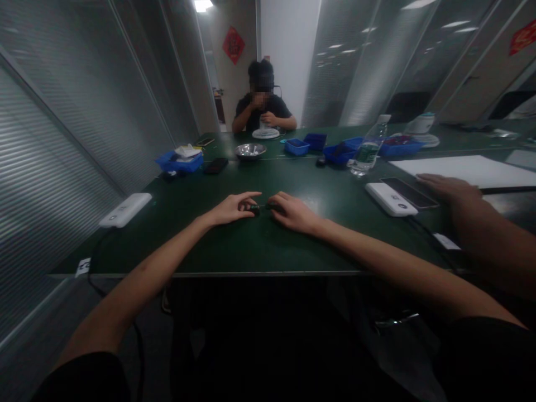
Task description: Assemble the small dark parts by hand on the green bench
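My left hand [229, 210] rests low over the green table, thumb and fingers closed around a small dark piece [254, 210] with a greenish face. Its index finger stretches out above the piece. Just to the right, my right hand [293, 212] curls its fingers over another small black piece [274, 207], partly hidden by them. Only a narrow gap separates the two pieces, and something thin seems to show in it. I cannot tell whether they are joined.
On the table [251, 251] stand a metal bowl [250, 152], blue trays [180, 162], a plastic bottle [368, 148] and white power banks [391, 200] with cables. A co-worker's hand [452, 187] lies at right near a phone [410, 192]. Another person [263, 109] sits opposite.
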### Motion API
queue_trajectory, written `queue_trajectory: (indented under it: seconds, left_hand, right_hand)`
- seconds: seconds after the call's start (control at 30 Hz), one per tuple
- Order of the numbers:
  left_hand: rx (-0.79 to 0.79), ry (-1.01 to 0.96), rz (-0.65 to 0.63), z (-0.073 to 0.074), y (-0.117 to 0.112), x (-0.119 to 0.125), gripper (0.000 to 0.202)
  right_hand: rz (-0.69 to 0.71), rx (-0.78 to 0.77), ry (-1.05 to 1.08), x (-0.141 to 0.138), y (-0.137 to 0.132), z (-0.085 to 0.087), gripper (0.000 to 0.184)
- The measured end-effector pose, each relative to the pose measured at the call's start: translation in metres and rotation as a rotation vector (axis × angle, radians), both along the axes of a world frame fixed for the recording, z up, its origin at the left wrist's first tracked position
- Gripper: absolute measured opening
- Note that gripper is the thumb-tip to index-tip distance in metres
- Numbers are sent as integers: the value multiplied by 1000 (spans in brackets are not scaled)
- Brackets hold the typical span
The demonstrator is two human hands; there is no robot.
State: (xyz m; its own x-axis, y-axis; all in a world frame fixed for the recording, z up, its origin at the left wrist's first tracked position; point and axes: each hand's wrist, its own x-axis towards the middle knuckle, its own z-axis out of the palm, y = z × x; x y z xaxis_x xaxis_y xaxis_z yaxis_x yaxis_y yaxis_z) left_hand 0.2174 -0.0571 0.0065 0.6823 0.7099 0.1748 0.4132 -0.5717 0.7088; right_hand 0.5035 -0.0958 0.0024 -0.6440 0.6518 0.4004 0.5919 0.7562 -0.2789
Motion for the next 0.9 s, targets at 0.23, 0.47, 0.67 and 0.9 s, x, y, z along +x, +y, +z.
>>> queue_trajectory:
  seconds: [0.23,0.47,0.67,0.9]
  left_hand:
    - [-10,-1,-16,-2,3,-2,79]
    - [-27,21,-22,3,1,-5,78]
    - [33,49,-17,6,2,-9,65]
    - [49,44,8,4,11,-18,64]
  right_hand:
    - [-46,-33,-18,0,-1,3,32]
    - [-153,-78,-74,3,3,4,32]
    - [-209,-80,-69,8,9,1,30]
    - [-197,-84,-75,7,8,1,32]
